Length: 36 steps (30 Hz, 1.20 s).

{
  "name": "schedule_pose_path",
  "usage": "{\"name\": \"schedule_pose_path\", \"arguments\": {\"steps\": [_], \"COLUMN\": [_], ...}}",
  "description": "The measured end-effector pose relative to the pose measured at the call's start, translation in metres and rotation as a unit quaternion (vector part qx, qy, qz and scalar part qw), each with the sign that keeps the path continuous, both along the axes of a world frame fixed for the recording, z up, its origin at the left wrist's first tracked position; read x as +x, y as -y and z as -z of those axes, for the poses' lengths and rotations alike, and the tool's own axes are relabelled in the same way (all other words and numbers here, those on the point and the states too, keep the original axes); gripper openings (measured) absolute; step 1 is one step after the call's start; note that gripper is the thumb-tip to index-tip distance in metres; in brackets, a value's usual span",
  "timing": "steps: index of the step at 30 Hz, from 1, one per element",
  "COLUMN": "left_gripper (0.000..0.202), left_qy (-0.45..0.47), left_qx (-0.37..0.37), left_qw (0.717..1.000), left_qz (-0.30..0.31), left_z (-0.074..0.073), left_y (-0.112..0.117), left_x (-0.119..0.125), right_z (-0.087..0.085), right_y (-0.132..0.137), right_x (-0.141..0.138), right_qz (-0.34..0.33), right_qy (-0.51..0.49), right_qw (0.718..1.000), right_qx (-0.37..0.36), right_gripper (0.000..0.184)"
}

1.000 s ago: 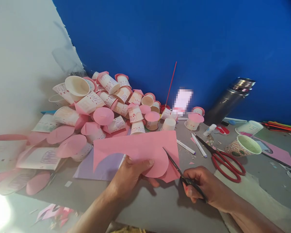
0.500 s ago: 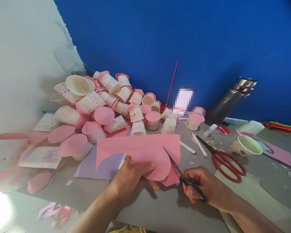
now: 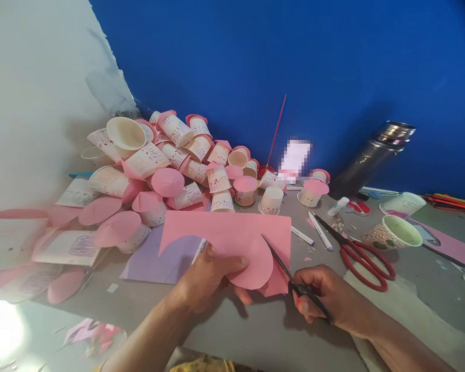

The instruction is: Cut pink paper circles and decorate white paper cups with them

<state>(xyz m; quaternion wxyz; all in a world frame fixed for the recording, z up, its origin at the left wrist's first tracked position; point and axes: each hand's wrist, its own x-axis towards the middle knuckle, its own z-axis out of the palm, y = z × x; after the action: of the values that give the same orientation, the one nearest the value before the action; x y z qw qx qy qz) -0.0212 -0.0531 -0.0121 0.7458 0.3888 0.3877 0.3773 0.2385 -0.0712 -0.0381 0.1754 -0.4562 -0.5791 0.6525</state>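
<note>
My left hand grips a sheet of pink paper from below, thumb on top and fingers underneath. A curved notch is cut out of the paper's left side, and a rounded lobe hangs at its lower right beside the thumb. In my right hand is a pair of black-handled scissors, with fingers wrapped round the handles. Their blades lie against the paper along the lobe's right edge, tips pointing up and left. Part of the handles is hidden by my fingers.
Many decorated paper cups with pink paper tops are heaped at the left and back. Red-handled scissors, markers, a glue stick, a patterned cup and a dark flask stand or lie rightward. Purple paper lies beneath.
The pink paper's left edge has turned slightly and shifted a little right. My hands keep their holds, and the scissors are nearly in the same place.
</note>
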Motion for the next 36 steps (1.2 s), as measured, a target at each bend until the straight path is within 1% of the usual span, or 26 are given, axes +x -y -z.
{"name": "schedule_pose_path", "arguments": {"steps": [3,10,17,21,29,36], "left_gripper": [0.024,0.016,0.018,0.019,0.018,0.022], "left_qy": [0.014,0.019,0.038,0.039,0.035,0.028], "left_qx": [-0.004,-0.017,-0.019,-0.028,-0.03,-0.037], "left_qw": [1.0,1.0,0.999,0.999,0.999,0.999], "left_qz": [0.007,0.014,0.022,0.015,0.011,0.007], "left_z": [0.0004,0.0053,0.0051,0.0057,0.0045,0.0062], "left_y": [-0.0025,-0.0049,-0.006,-0.0051,-0.0044,-0.0041], "left_x": [-0.0006,-0.0047,-0.005,-0.004,-0.0041,-0.0068], "right_z": [-0.0014,-0.0054,-0.0069,-0.0057,-0.0075,-0.0071], "right_y": [-0.0004,-0.0001,-0.0008,-0.0003,0.0004,-0.0008], "right_x": [-0.0004,-0.001,-0.0014,-0.0017,-0.0019,-0.0014], "right_qz": [-0.001,-0.007,-0.012,-0.008,-0.011,-0.003], "right_qy": [0.015,0.029,0.035,0.026,0.024,0.024], "right_qw": [1.0,0.999,0.999,1.0,1.0,1.0], "right_qx": [0.004,0.014,0.023,0.012,0.016,0.002], "right_gripper": [0.057,0.057,0.059,0.059,0.062,0.057]}}
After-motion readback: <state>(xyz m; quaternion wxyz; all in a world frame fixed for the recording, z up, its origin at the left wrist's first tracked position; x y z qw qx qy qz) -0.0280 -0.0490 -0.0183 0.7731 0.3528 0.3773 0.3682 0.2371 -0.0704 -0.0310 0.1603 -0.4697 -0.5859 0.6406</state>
